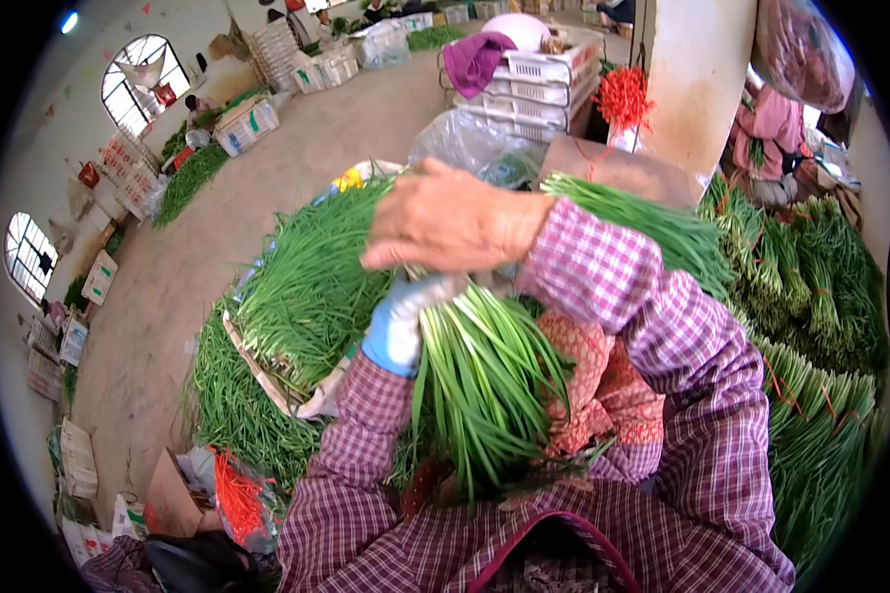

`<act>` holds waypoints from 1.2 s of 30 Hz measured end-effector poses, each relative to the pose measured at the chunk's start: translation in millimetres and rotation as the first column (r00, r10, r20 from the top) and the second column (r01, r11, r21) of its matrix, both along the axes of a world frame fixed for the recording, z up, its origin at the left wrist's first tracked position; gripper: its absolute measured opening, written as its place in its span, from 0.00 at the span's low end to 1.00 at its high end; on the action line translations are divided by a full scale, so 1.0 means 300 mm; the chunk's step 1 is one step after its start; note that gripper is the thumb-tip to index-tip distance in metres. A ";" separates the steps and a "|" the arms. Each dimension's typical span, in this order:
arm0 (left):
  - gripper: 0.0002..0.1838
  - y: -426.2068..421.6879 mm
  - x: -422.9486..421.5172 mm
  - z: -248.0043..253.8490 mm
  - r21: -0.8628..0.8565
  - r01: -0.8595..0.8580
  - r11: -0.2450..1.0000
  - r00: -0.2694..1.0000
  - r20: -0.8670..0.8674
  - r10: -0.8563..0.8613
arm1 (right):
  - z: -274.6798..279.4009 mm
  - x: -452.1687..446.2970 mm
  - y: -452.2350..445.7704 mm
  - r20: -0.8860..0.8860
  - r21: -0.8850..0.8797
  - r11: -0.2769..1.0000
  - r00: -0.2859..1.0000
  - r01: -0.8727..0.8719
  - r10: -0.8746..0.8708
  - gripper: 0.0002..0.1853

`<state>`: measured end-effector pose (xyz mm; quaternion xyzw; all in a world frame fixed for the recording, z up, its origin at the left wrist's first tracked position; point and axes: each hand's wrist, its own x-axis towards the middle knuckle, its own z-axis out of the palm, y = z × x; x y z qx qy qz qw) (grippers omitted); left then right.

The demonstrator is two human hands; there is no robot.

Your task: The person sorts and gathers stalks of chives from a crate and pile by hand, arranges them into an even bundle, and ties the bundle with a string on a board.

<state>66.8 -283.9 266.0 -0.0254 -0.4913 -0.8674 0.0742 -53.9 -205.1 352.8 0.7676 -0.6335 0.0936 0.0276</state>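
My left hand (399, 321), in a blue and white glove, is closed around a bunch of garlic chives (489, 371). The pale stem ends point up and away, and the green leaves hang down toward my lap. Above it, my bare right hand (455, 219) passes over the stem ends, palm down and slightly blurred. Its thumb stands apart from the fingers, and nothing shows in it. The right hand partly covers the glove and the top of the bunch. A heap of loose garlic chives (311, 287) lies beside my left hand on a pale sack (287, 400).
Tied bundles of greens (811, 267) are stacked at right, with another bunch (643, 222) beyond my right wrist. Red ties hang on a pillar (687, 89) and lie in a bag (242, 499) at lower left. White crates (539, 94) stand ahead. A person (766, 133) sits at far right.
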 end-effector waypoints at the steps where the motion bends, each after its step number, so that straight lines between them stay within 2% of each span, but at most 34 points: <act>1: 0.25 -0.013 -0.018 0.020 0.009 0.033 0.999 0.998 -0.054 -0.032 | -0.011 -0.016 -0.023 0.079 -0.170 0.985 0.997 0.025 -0.012 0.27; 2: 0.26 -0.047 -0.029 0.024 -0.036 -0.002 0.999 0.999 -0.049 0.000 | -0.024 -0.031 -0.041 0.157 -0.333 0.941 0.988 0.065 -0.012 0.29; 3: 0.27 -0.080 -0.034 0.025 -0.083 -0.038 0.996 0.998 -0.048 0.034 | -0.024 -0.043 -0.043 0.170 -0.331 0.941 0.985 0.065 -0.008 0.29; 4: 0.26 -0.062 -0.011 0.094 -0.217 -0.179 0.960 0.983 -0.077 0.166 | -0.017 -0.055 -0.037 0.369 -0.435 0.896 0.925 0.087 0.089 0.35; 5: 0.24 -0.090 -0.017 0.128 -0.285 -0.255 0.924 0.964 -0.143 0.222 | -0.015 -0.063 -0.031 0.533 -0.525 0.841 0.821 0.130 0.205 0.43; 6: 0.21 -0.108 -0.014 0.151 -0.195 -0.347 0.917 0.936 -0.137 0.325 | -0.021 -0.068 -0.029 0.587 -0.530 0.839 0.767 0.123 0.258 0.55; 7: 0.18 -0.150 -0.015 0.178 -0.359 -0.431 0.828 0.900 -0.240 0.365 | -0.050 -0.060 -0.039 0.589 -0.531 0.839 0.763 0.118 0.266 0.55; 9: 0.16 -0.176 -0.024 0.246 -0.399 -0.505 0.765 0.852 -0.373 0.368 | -0.148 -0.017 -0.055 0.644 -0.509 0.847 0.720 0.151 0.259 0.63; 10: 0.15 -0.201 -0.037 0.261 -0.326 -0.514 0.794 0.843 -0.365 0.396 | -0.178 0.013 -0.053 0.758 -0.416 0.885 0.617 0.209 0.211 0.70; 11: 0.14 -0.225 -0.045 0.275 -0.249 -0.521 0.817 0.833 -0.356 0.423 | -0.220 0.008 -0.050 0.758 -0.424 0.870 0.625 0.252 0.188 0.69; 13: 0.14 -0.264 -0.035 0.310 -0.320 -0.554 0.769 0.810 -0.422 0.407 | -0.327 -0.019 -0.042 0.691 -0.472 0.816 0.714 0.332 0.109 0.65; 14: 0.14 -0.282 -0.031 0.326 -0.337 -0.566 0.752 0.798 -0.451 0.399 | -0.379 -0.022 -0.020 0.721 -0.383 0.854 0.692 0.352 0.037 0.63; 15: 0.14 -0.299 -0.029 0.340 -0.352 -0.577 0.737 0.788 -0.476 0.389 | -0.410 -0.024 0.004 0.723 -0.167 0.910 0.674 0.380 -0.149 0.61; 16: 0.16 -0.316 -0.030 0.346 -0.303 -0.587 0.751 0.776 -0.476 0.414 | -0.442 -0.025 0.029 0.661 0.055 0.917 0.674 0.394 -0.329 0.58; 17: 0.15 -0.355 -0.029 0.355 -0.307 -0.594 0.743 0.777 -0.457 0.433 | -0.460 -0.032 0.053 0.473 0.385 0.821 0.673 0.422 -0.568 0.55; 19: 0.14 -0.396 -0.020 0.361 -0.377 -0.664 0.646 0.734 -0.490 0.470 | -0.604 -0.082 0.113 0.219 0.586 0.708 0.764 0.394 -0.607 0.50; 21: 0.14 -0.275 -0.019 0.385 -0.488 -0.762 0.425 0.641 -0.483 0.596 | -0.621 -0.121 0.219 0.137 0.518 0.714 0.779 0.471 -0.613 0.47; 22: 0.18 -0.241 -0.036 0.372 -0.483 -0.741 0.466 0.670 -0.492 0.556 | -0.607 -0.150 0.267 0.176 0.430 0.728 0.742 0.534 -0.647 0.45; 23: 0.18 -0.176 -0.064 0.347 -0.537 -0.781 0.318 0.616 -0.578 0.536 | -0.596 -0.183 0.317 0.216 0.341 0.729 0.705 0.594 -0.675 0.42; 24: 0.17 -0.125 -0.101 0.299 -0.541 -0.809 0.229 0.587 -0.722 0.367 | -0.600 -0.237 0.377 0.309 0.185 0.774 0.712 0.605 -0.630 0.39; 25: 0.13 -0.035 -0.117 0.261 -0.576 -0.807 0.133 0.586 -0.749 0.310 | -0.600 -0.276 0.421 0.394 0.026 0.792 0.722 0.610 -0.568 0.37; 26: 0.12 0.049 -0.121 0.226 -0.668 -0.676 0.313 0.737 -0.618 0.273 | -0.540 -0.267 0.458 0.528 -0.001 0.774 0.657 0.634 -0.538 0.34; 27: 0.14 0.087 -0.167 0.150 -0.716 -0.667 0.205 0.743 -0.659 0.116 | -0.481 -0.257 0.499 0.651 -0.021 0.747 0.576 0.665 -0.495 0.32; 29: 0.18 0.251 -0.186 0.053 -0.687 -0.713 -0.140 0.693 -0.721 0.005 | -0.504 -0.305 0.593 0.735 -0.206 0.721 0.591 0.662 -0.333 0.31; 30: 0.20 0.333 -0.192 -0.040 -0.678 -0.711 -0.187 0.696 -0.716 -0.049 | -0.456 -0.257 0.629 0.848 -0.119 0.686 0.433 0.718 -0.307 0.29; 31: 0.20 0.415 -0.208 -0.141 -0.686 -0.707 -0.170 0.706 -0.698 -0.120 | -0.430 -0.227 0.666 0.886 -0.050 0.627 0.324 0.777 -0.331 0.28; 32: 0.18 0.500 -0.210 -0.228 -0.686 -0.717 -0.120 0.696 -0.701 -0.156 | -0.437 -0.214 0.702 0.887 -0.093 0.610 0.344 0.787 -0.309 0.28; 33: 0.14 0.580 -0.188 -0.313 -0.752 -0.652 -0.098 0.752 -0.625 -0.208 | -0.445 -0.201 0.740 0.886 -0.134 0.590 0.363 0.796 -0.289 0.28; 35: 0.11 0.713 -0.134 -0.423 -0.813 -0.552 -0.185 0.809 -0.469 -0.354 | -0.443 -0.147 0.800 0.921 -0.056 0.533 0.249 0.844 -0.298 0.26; 36: 0.10 0.769 -0.105 -0.458 -0.838 -0.499 -0.220 0.824 -0.381 -0.418 | -0.445 -0.127 0.829 0.925 -0.038 0.547 0.237 0.837 -0.297 0.25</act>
